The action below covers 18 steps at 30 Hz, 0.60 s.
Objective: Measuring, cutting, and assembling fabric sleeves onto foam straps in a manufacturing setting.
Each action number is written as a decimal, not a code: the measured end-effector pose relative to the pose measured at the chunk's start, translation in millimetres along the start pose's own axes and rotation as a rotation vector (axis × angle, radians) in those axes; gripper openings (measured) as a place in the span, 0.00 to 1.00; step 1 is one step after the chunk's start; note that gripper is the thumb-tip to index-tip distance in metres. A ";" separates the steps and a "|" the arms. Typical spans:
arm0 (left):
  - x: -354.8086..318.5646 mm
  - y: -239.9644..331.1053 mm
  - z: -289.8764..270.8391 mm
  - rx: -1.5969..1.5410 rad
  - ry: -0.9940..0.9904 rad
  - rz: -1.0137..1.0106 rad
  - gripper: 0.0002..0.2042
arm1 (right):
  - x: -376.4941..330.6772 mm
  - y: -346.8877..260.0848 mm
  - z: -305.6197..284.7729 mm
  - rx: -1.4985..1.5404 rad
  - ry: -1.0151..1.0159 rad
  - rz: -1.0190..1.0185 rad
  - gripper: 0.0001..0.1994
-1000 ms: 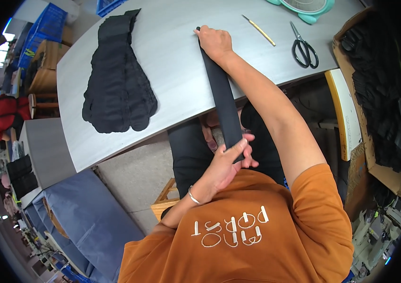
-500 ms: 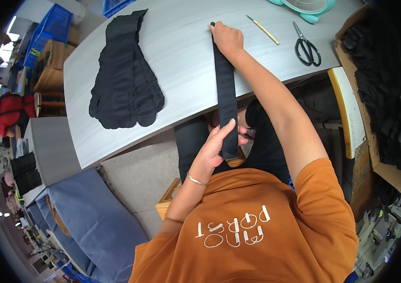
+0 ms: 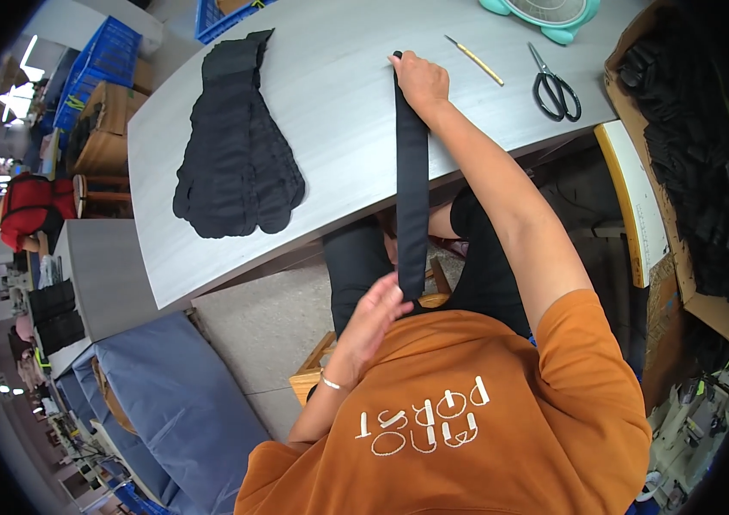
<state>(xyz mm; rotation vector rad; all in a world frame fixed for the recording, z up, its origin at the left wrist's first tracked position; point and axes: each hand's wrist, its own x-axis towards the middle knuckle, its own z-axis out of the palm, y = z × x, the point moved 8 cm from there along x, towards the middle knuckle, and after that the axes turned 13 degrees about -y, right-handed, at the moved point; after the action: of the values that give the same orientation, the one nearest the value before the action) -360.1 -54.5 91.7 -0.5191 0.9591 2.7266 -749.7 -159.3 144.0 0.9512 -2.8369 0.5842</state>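
A long black strap (image 3: pixel 412 180) runs from the grey table (image 3: pixel 330 129) down over its near edge to my lap. My right hand (image 3: pixel 420 81) presses the strap's far end flat on the tabletop. My left hand (image 3: pixel 375 316) grips the near end close to my chest, pulling the strap taut. A pile of black fabric pieces (image 3: pixel 235 150) lies on the table to the left of the strap.
Black scissors (image 3: pixel 556 86) and a thin yellow tool (image 3: pixel 473 59) lie on the table right of my right hand. A teal object (image 3: pixel 551 13) sits at the far edge. A cardboard box of black pieces (image 3: pixel 690 154) stands at the right. Blue crates (image 3: pixel 107 60) are at left.
My left hand has slid down the strap toward my chest, so the strap is stretched longer. The right hand stays pressed on the strap's far end.
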 end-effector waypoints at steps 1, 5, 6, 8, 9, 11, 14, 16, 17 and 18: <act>5.2 9.9 -11.3 -0.033 0.091 0.084 0.19 | -1.5 -0.6 -1.9 0.000 0.001 0.000 0.21; 37.3 23.0 -10.2 -0.002 0.038 0.079 0.13 | -9.3 -0.7 -11.0 0.011 -0.043 0.059 0.20; 44.1 24.3 -6.6 -0.013 0.032 0.084 0.11 | -13.9 0.7 -12.7 0.043 -0.056 0.063 0.20; 54.8 27.3 1.5 -0.020 0.023 0.083 0.11 | -32.6 4.5 -20.4 0.093 -0.084 0.021 0.21; 57.4 29.2 2.9 -0.027 0.028 0.082 0.11 | -48.4 1.6 -24.0 0.155 -0.120 -0.024 0.22; 60.6 33.9 3.2 -0.046 0.044 0.084 0.10 | -97.0 -10.7 -36.6 0.301 -0.289 -0.056 0.24; 69.8 34.8 -2.8 -0.133 0.030 0.116 0.08 | -177.3 -29.8 -53.3 0.409 -0.426 -0.119 0.19; 77.3 34.6 2.6 -0.260 -0.008 0.095 0.07 | -208.5 -23.8 -59.4 0.558 -0.329 -0.130 0.15; 78.0 32.8 0.9 -0.262 -0.011 0.093 0.07 | -215.1 -19.8 -59.2 0.646 -0.339 -0.085 0.14; 78.4 29.4 0.5 -0.239 -0.045 0.082 0.07 | -217.5 -14.5 -61.8 0.690 -0.336 -0.045 0.13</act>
<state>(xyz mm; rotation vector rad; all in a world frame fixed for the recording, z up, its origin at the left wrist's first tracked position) -441.1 -70.9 78.1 -0.4652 0.6612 2.9325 -568.8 -24.0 160.9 1.2984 -2.9100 1.5977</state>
